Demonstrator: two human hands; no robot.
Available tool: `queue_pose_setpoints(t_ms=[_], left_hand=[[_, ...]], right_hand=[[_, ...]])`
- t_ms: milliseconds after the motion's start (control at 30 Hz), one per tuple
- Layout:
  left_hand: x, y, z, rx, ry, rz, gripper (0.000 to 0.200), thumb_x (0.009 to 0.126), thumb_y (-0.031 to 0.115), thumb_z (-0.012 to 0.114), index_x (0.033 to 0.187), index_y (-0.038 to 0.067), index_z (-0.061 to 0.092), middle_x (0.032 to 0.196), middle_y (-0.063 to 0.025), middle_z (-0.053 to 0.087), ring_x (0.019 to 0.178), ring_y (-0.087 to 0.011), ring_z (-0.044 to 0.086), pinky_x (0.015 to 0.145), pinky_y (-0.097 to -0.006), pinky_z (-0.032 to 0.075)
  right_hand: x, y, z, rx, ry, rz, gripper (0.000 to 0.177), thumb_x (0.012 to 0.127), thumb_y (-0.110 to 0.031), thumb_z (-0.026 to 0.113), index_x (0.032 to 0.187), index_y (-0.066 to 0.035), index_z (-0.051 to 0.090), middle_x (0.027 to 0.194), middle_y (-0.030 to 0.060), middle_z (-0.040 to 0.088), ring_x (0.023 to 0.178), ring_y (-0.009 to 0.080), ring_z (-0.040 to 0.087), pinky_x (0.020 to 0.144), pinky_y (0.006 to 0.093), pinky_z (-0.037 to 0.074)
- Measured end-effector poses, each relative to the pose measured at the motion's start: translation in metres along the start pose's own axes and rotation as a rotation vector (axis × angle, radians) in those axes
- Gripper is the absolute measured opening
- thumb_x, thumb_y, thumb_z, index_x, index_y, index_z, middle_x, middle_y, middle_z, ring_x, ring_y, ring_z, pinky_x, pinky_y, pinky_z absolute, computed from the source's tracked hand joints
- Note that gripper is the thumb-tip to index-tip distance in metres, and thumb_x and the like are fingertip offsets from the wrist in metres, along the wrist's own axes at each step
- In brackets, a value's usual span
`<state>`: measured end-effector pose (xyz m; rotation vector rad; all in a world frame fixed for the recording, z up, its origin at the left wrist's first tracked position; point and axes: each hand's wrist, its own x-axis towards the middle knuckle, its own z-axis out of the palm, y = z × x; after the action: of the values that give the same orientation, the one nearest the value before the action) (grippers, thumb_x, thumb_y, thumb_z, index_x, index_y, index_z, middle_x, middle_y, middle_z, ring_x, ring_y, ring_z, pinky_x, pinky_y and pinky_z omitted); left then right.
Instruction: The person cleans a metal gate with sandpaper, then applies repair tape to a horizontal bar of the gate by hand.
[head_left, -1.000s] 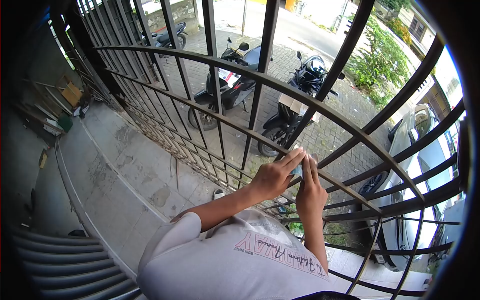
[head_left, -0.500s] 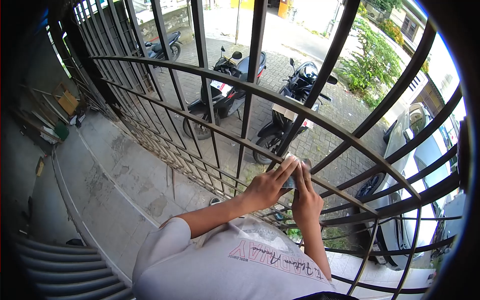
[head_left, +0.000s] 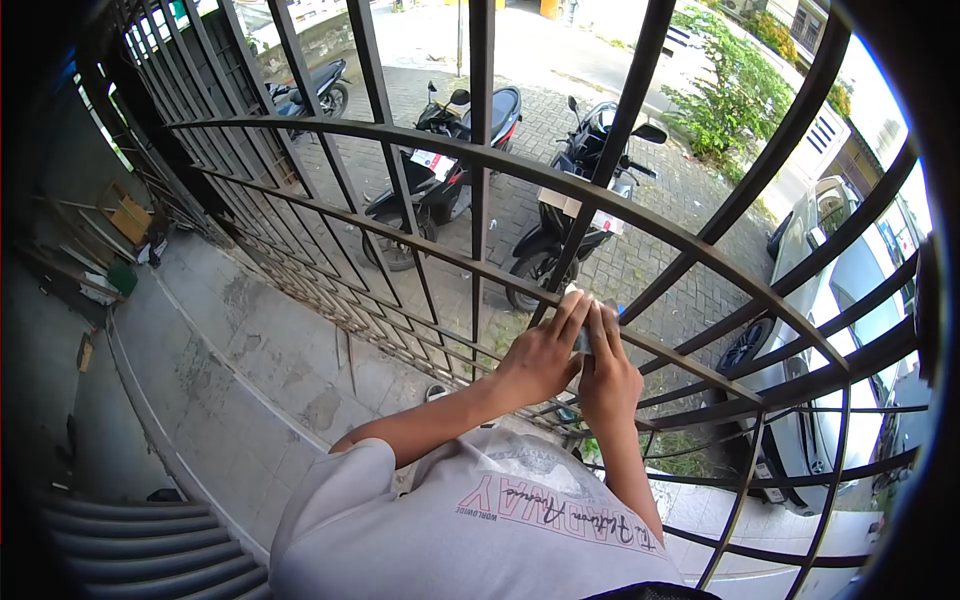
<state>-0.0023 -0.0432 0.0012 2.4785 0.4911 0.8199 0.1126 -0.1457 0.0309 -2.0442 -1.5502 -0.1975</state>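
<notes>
Both of my hands meet at a horizontal bar of the dark metal fence (head_left: 520, 179), just right of the middle of the view. My left hand (head_left: 540, 350) has its fingers bent together over the bar. Beside it, almost touching, my right hand (head_left: 609, 370) points its fingers up at the same bar. Between the hands shows a small grey piece (head_left: 583, 338), mostly covered by the fingers, and I cannot make out what it is. A bit of white shows at the left fingertips.
Beyond the bars stand motorbikes (head_left: 440, 185), a second one (head_left: 565, 215) and a silver car (head_left: 815, 350) at the right. A leafy bush (head_left: 725, 100) grows behind them. Wood pieces (head_left: 128, 218) lean at the far left. Grey curved slats (head_left: 150, 545) fill the lower left.
The view has shifted slightly, so the fence and motorbikes sit a little further left and higher. The grey piece between my hands is now more covered by the fingers.
</notes>
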Motion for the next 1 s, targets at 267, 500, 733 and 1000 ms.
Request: queue_pose_setpoints(t_ms=[267, 500, 733, 1000], left_hand=[[0.009, -0.010, 0.005, 0.049, -0.007, 0.017, 0.095, 0.086, 0.022, 0.074, 0.157, -0.004, 0.017, 0.159, -0.0267, 0.027, 0.131, -0.0448, 0.054, 0.092, -0.0456, 0.058], [-0.006, 0.007, -0.010, 0.096, -0.093, -0.013, 0.095, 0.085, 0.021, 0.075, 0.157, -0.003, 0.017, 0.162, -0.0260, 0.021, 0.121, -0.0444, 0.061, 0.086, -0.0457, 0.060], [-0.001, 0.003, -0.005, 0.070, -0.063, -0.002, 0.090, 0.085, 0.019, 0.074, 0.155, -0.002, 0.022, 0.159, -0.0254, 0.027, 0.114, -0.0423, 0.065, 0.083, -0.0461, 0.060], [0.008, 0.000, 0.000, 0.053, -0.094, -0.019, 0.093, 0.085, 0.021, 0.074, 0.156, -0.004, 0.020, 0.160, -0.0275, 0.024, 0.121, -0.0455, 0.061, 0.090, -0.0460, 0.059]], right_hand=[[0.011, 0.002, 0.004, 0.101, 0.015, 0.023, 0.072, 0.081, 0.005, 0.060, 0.149, -0.017, 0.051, 0.149, 0.0058, 0.055, 0.105, 0.0356, 0.070, 0.072, 0.0408, 0.059], [-0.005, 0.009, 0.000, 0.154, 0.043, -0.036, 0.073, 0.082, 0.007, 0.058, 0.151, -0.017, 0.050, 0.155, 0.0093, 0.048, 0.114, 0.0365, 0.066, 0.081, 0.0427, 0.059], [-0.009, 0.002, 0.000, 0.162, 0.046, 0.038, 0.076, 0.078, 0.012, 0.059, 0.149, -0.017, 0.052, 0.153, 0.0091, 0.051, 0.116, 0.0364, 0.066, 0.082, 0.0430, 0.059], [0.003, 0.006, 0.012, 0.119, 0.088, 0.016, 0.078, 0.077, 0.009, 0.060, 0.149, -0.017, 0.051, 0.150, 0.0071, 0.053, 0.106, 0.0359, 0.070, 0.074, 0.0418, 0.060]])
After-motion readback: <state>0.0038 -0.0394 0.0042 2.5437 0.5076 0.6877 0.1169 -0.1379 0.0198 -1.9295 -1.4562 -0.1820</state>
